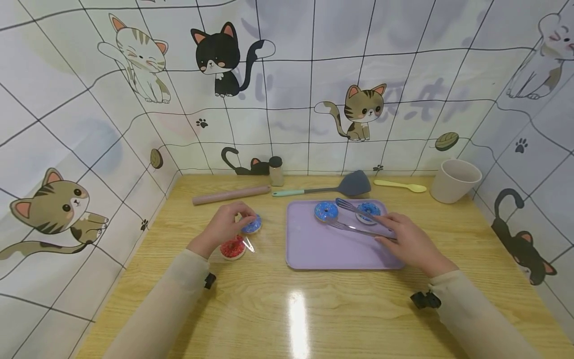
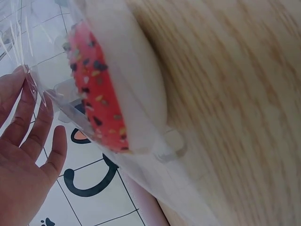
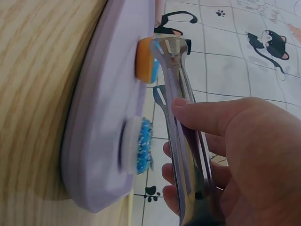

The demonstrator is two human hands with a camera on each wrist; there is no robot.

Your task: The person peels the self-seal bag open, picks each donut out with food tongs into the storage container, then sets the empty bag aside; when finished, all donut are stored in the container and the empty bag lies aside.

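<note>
The left hand (image 1: 226, 223) pinches clear plastic (image 1: 249, 245) over a red donut (image 1: 232, 248) on the table (image 1: 251, 304), the right hand (image 1: 405, 243) grips metal tongs (image 3: 181, 150) near blue donuts (image 1: 326, 212) on the tray (image 1: 309, 247), and faint, unreadable characters (image 1: 394, 102) mark the wall (image 1: 291, 89).

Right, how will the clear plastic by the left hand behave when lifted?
The clear plastic is probably floppy, as it creases by the left hand. It looks thin and see-through, so likely light. Its glossy streaks suggest it could be slippery.

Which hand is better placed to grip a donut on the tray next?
Probably the right hand: it holds tongs above the tray, while the left hand pinches clear plastic off the tray.
</note>
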